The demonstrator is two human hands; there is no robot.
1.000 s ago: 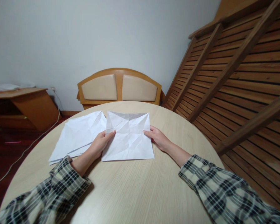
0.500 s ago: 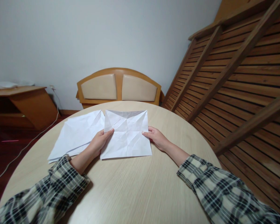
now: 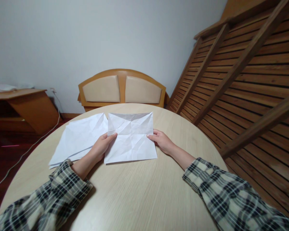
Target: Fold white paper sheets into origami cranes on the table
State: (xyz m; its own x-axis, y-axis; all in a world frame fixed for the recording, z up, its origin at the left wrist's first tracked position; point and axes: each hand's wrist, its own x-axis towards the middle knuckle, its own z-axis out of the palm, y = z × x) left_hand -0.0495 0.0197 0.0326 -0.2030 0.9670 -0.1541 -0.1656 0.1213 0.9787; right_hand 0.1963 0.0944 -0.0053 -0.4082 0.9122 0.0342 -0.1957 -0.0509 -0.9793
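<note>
Between my hands is a white sheet of paper (image 3: 131, 142), marked by crossing creases, with its far part tilted up. My left hand (image 3: 103, 144) grips the sheet's left edge, thumb on top and fingers hidden beneath. On the opposite edge, my right hand (image 3: 162, 141) pinches the paper the same way, its thumb over the surface. Several more white sheets (image 3: 77, 134) lie stacked to the left, creased as well, partly behind my left hand and wrist.
The round wooden table (image 3: 139, 195) bears all the paper. Past its far edge stands a padded headboard (image 3: 121, 88) against the wall. A slatted wooden frame (image 3: 236, 86) leans at the right. On the left are a desk (image 3: 33, 109) and a white cable (image 3: 26, 154) along the floor.
The far edge of the held sheet sits slightly straighter than before. Both hands keep their grip in nearly the same place, and the stacked sheets have not moved.
</note>
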